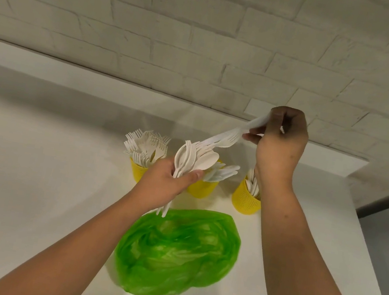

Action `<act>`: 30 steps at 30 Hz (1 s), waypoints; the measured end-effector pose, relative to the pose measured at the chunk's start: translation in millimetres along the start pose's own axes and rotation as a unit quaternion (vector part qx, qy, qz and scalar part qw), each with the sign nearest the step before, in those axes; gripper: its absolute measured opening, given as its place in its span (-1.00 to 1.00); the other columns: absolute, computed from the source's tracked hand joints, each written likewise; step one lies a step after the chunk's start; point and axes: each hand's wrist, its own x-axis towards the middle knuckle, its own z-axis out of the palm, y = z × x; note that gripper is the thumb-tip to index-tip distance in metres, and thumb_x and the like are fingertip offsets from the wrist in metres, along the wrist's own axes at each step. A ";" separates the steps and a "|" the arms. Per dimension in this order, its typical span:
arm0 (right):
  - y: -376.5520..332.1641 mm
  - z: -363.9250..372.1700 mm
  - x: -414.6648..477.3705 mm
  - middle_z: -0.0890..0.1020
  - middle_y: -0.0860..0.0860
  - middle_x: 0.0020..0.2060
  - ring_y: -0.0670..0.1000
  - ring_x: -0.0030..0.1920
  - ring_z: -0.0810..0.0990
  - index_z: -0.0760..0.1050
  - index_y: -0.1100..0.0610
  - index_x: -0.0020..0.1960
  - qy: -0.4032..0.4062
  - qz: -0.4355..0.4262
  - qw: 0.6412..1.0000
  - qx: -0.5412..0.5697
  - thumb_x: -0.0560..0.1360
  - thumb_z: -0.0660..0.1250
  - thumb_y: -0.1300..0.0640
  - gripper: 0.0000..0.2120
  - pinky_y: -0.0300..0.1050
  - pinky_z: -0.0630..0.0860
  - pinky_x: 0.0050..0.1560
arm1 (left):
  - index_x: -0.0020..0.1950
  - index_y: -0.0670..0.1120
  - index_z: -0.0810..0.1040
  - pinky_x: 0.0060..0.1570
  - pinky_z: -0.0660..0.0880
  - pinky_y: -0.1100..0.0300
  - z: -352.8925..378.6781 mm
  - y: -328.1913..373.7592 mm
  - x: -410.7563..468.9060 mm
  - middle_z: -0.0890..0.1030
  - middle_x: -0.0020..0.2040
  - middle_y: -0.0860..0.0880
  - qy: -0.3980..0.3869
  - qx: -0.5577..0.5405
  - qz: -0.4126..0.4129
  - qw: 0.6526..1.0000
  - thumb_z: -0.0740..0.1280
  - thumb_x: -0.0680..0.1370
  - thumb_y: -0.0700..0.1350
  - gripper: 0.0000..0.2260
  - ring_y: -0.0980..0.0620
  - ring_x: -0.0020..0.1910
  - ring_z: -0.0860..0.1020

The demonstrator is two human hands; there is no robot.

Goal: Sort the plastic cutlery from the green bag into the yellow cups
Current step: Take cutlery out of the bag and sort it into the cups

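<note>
At centre frame the left hand (169, 182) clenches a fanned bundle of white cutlery (193, 160), while the right hand (280, 139), upper right, pinches a few pieces (229, 137) drawn out of it. The bundle looks loosely held above the yellow cups (246, 200), so pulling could spill pieces onto the tabletop (38, 185) or into the wrong cup. The green bag (177, 253) lies crumpled at lower centre.

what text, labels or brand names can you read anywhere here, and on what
None: no readable text in this view.
The green bag is plain, without print.
The yellow cups show only a dotted texture.
The white cutlery held in the left hand and right hand shows no legible marking.
</note>
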 end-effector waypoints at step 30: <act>76.4 2.4 -26.4 0.70 -0.03 0.14 0.16 0.17 0.60 0.61 -0.08 0.22 -0.373 -0.191 0.779 -0.466 0.57 0.15 -0.06 -0.66 0.10 0.55 0.15 | 0.29 -0.36 0.45 -0.51 0.21 0.24 -8.5 10.9 -19.7 0.30 -0.41 -0.02 -0.079 -0.244 -0.082 0.963 0.35 0.64 -0.04 -0.59 0.06 -0.50 0.24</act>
